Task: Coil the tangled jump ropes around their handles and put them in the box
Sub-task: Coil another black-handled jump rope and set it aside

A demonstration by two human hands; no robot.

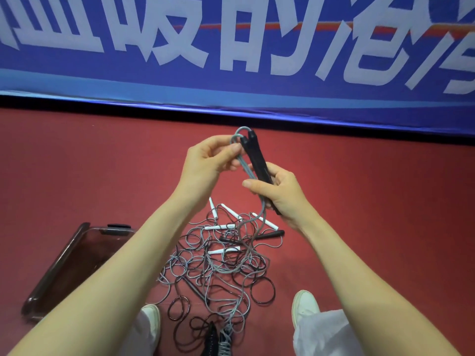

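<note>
Floor: a dull red sports floor (359, 201) runs from the person's feet to the far side.
Backdrop: a blue banner with large white characters (231, 80) stands along the far edge of the floor.
Left hand: the left hand (205, 163) is raised in the middle of the scene, thumb and fingertips pinching the thin grey rope (237, 132) just below the loop that arches over the handle tops.
Right hand: the right hand (280, 194) is curled round the lower part of a pair of slim black plastic handles (257, 158), held side by side and tilted, their tips pointing far and slightly left.
Held rope: its strands lie along the left side of the handles, pass under the right thumb and hang down into the heap below.
Heap: a tangle of grey and black jump ropes (218, 265) lies on the floor below the hands, between the feet, loops spilling nearer.
Loose handles: several white tapered handles (264, 220) lie at the far side of the heap, with a black handle (272, 234) just near them on the right.
Box: a smoky clear plastic box (55, 265) sits on the floor to the left of the heap, partly hidden by the left forearm; none of the ropes can be seen in it.
Feet: a white shoe (151, 317) stands near left, another white shoe (304, 307) near right, both under pale trousers (323, 332).
</note>
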